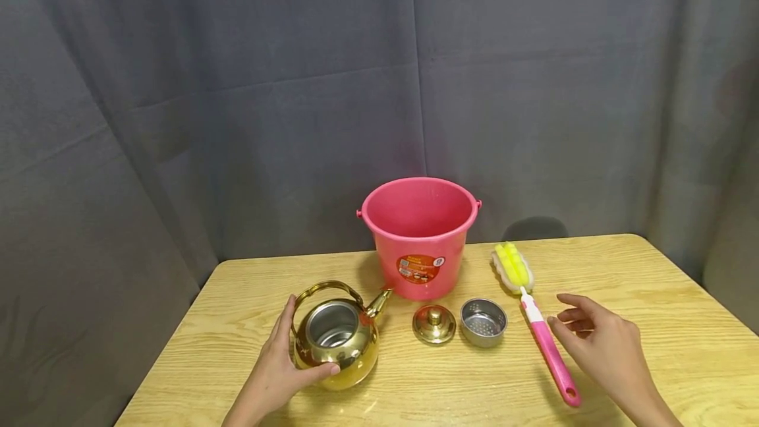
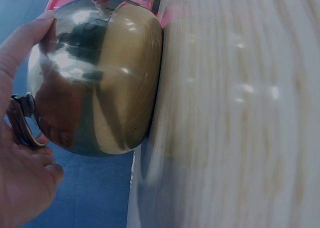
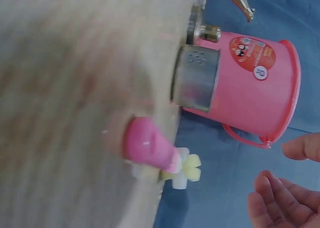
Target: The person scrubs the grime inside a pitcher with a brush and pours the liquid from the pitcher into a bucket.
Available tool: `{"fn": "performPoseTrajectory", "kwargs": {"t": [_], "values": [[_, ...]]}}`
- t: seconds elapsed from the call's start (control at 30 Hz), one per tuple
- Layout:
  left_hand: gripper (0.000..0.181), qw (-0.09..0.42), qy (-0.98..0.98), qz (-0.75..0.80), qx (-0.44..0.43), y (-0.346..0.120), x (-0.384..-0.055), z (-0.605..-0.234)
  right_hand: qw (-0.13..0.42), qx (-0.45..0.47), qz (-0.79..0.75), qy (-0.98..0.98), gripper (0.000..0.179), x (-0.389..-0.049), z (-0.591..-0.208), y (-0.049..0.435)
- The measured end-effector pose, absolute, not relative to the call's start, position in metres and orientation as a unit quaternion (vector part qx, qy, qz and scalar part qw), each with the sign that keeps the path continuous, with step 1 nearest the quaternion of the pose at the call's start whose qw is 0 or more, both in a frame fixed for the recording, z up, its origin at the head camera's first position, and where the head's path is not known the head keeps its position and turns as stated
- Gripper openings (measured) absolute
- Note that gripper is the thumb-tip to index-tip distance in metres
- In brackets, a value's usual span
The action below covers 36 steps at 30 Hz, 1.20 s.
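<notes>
A shiny gold kettle (image 1: 350, 364) stands lidless at the left of the table, its spout toward the bucket. My left hand (image 1: 275, 364) holds it from the left side: the thumb lies across the front of the body, and the fingers are beside the arched handle (image 1: 329, 285). In the left wrist view, the thumb tip touches the kettle body (image 2: 95, 78). On the right, my right hand (image 1: 605, 341) hovers beside a pink-handled sponge brush (image 1: 548, 351), fingers loosely bent and holding nothing. The brush's yellow-and-white head points to the back.
A pink bucket (image 1: 423, 262) stands at the back middle of the table (image 1: 267, 275). In front of it lie the gold lid (image 1: 434, 325) with its knob up and a small perforated metal strainer (image 1: 483, 323). A grey curtain (image 1: 308, 117) hangs behind the table.
</notes>
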<state>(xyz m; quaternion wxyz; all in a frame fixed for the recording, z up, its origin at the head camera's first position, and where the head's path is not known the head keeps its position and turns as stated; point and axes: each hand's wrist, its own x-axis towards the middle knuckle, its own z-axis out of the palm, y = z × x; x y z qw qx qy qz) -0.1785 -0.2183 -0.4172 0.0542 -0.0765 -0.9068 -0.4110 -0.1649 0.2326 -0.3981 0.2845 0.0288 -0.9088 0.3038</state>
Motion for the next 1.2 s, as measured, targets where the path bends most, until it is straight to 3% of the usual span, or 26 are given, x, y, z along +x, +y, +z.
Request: {"fn": "performPoseTrajectory", "kwargs": {"t": [0.37, 1.2], "values": [[0.128, 0.052, -0.906, -0.413, -0.077, -0.219, -0.179, -0.417, 0.162, -0.014, 0.307, -0.938, 0.041, -0.163, -0.41, 0.241], [0.129, 0.056, -0.905, -0.415, -0.074, -0.217, -0.177, -0.417, -0.025, -0.031, 0.318, -0.947, 0.067, -0.18, -0.427, 0.256]]}}
